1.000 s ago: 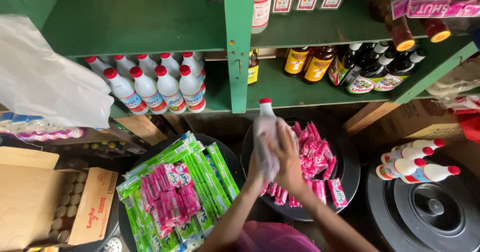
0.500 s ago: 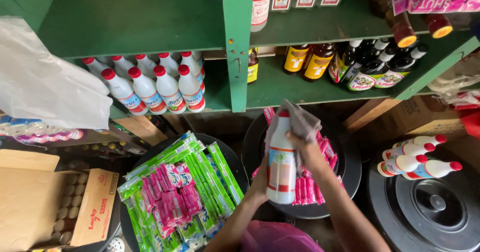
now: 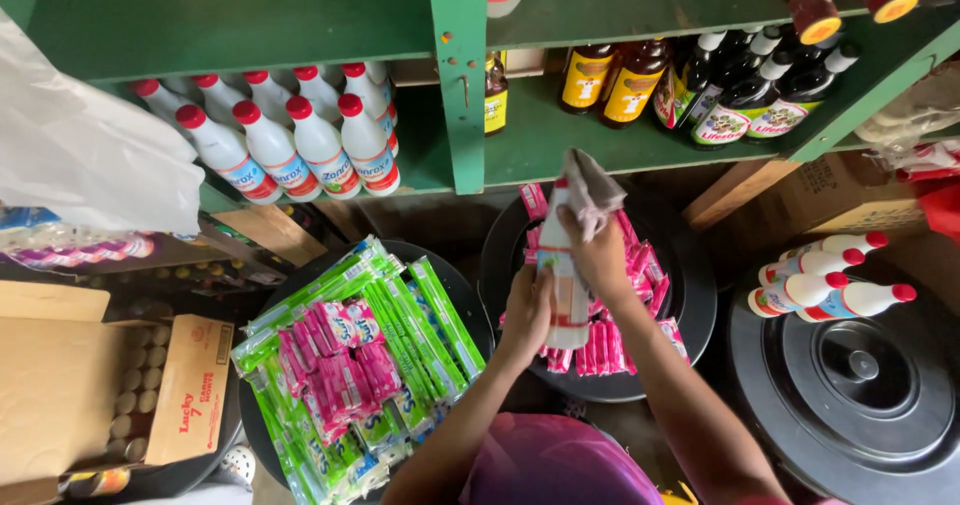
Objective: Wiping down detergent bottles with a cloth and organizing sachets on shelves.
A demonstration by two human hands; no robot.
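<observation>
white bottle stands upright in mid-air over the black lid strewn with pink sachets, just below the green shelf. the left hand has its fingers clamped round the lower body of the bottle; the right hand presses a grey cloth over the top, fingers closed on cloth and neck. wiping looks under way at the cap end, the body judged not yet finished. four like bottles lie on the right, more stand shelved at far left.
</observation>
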